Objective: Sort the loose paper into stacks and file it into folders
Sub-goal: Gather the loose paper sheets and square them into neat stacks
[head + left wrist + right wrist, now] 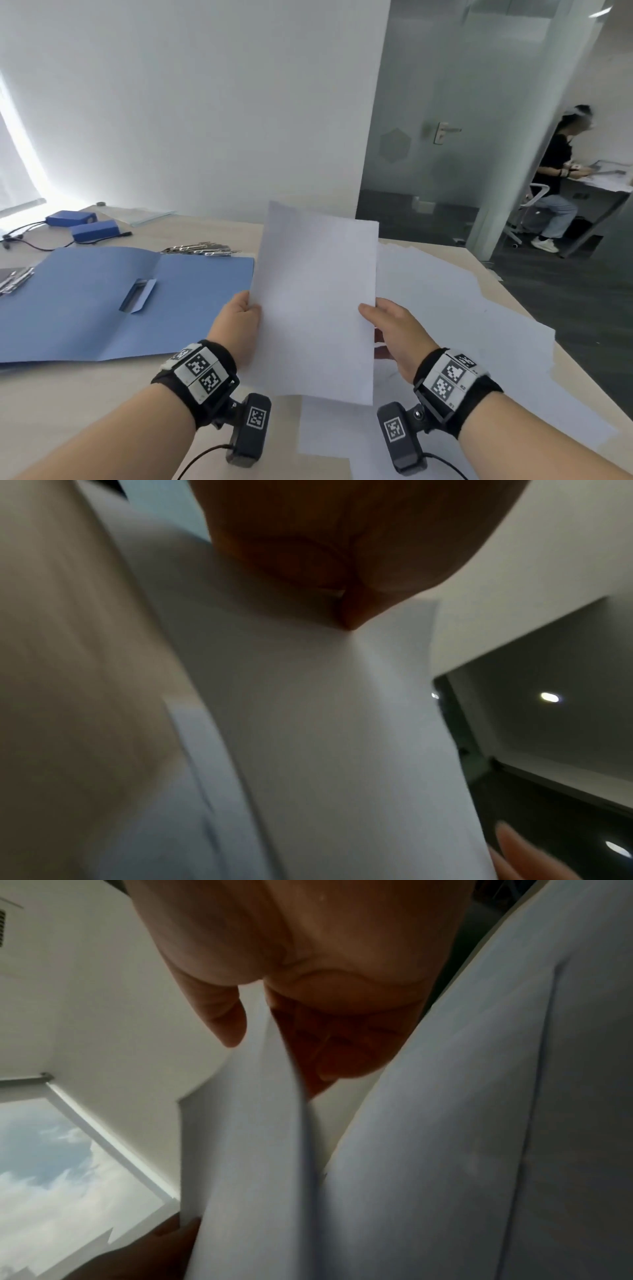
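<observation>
Fingers of both hands pinch a white sheet of paper (315, 301) above the pale wooden surface (85, 411).

Left hand (236, 329) grips its left edge, right hand (394, 332) its right edge (thumbs on top), with loose paper (462, 308) spread beneath and an open blue folder (85, 301) to the left. Beyond stand a white wall, a frosted glass door (428, 102) and a seated person (555, 178). Wrist bands carry black-and-white square markers; no legible writing.

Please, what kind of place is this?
Most likely an office. A blue folder lies open on a desk with loose paper, and another person works at a desk beyond a glass door.
</observation>
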Demonstrator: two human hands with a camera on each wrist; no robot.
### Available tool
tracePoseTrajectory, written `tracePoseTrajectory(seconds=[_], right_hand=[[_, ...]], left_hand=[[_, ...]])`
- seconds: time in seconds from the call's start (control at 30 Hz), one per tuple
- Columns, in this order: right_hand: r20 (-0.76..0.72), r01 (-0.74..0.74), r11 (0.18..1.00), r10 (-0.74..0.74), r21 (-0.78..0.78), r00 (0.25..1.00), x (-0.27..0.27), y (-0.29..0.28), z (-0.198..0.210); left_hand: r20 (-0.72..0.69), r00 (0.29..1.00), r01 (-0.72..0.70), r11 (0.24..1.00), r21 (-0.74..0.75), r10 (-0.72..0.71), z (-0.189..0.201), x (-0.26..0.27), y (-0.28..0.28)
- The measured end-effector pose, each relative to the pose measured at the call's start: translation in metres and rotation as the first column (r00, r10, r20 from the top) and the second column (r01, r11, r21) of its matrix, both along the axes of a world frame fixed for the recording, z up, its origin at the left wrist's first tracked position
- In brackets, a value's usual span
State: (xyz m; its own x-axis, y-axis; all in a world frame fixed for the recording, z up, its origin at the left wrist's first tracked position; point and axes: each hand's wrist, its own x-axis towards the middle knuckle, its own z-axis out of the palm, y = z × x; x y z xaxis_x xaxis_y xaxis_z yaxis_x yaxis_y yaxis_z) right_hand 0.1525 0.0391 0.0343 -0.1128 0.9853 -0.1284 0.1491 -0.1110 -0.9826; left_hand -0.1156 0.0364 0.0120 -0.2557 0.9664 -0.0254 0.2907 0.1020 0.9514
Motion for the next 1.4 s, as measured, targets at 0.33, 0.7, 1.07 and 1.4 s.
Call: tracePoseTrajectory(seconds=[0.33,0.7,1.07,1.4], right_hand=[[0.23,-0.16,0.983,0.177,-0.091,0.957,-0.059,-0.004,-0.019],[0.32,-0.029,0.998,0.047,-0.059,0.946,-0.027,0.001,-0.018],[0.494,0.253,0.967,-0.233,0.027,0.838,0.104,0.018,-0.018],[0.725,0.229,0.966,-0.076,-0.115,0.685,0.16,0.011,-0.021]], left_hand=[[-0.492,0.863,-0.305,0.894,-0.329,0.113,-0.024,-0.151,-0.033],[-0.541,0.828,-0.309,0.925,-0.221,0.147,-0.01,-0.124,-0.046],[-0.405,0.827,0.368,0.92,-0.133,-0.389,0.017,0.056,-0.015],[-0.685,0.201,0.408,0.696,-0.591,-0.7,-0.001,0.126,0.021]])
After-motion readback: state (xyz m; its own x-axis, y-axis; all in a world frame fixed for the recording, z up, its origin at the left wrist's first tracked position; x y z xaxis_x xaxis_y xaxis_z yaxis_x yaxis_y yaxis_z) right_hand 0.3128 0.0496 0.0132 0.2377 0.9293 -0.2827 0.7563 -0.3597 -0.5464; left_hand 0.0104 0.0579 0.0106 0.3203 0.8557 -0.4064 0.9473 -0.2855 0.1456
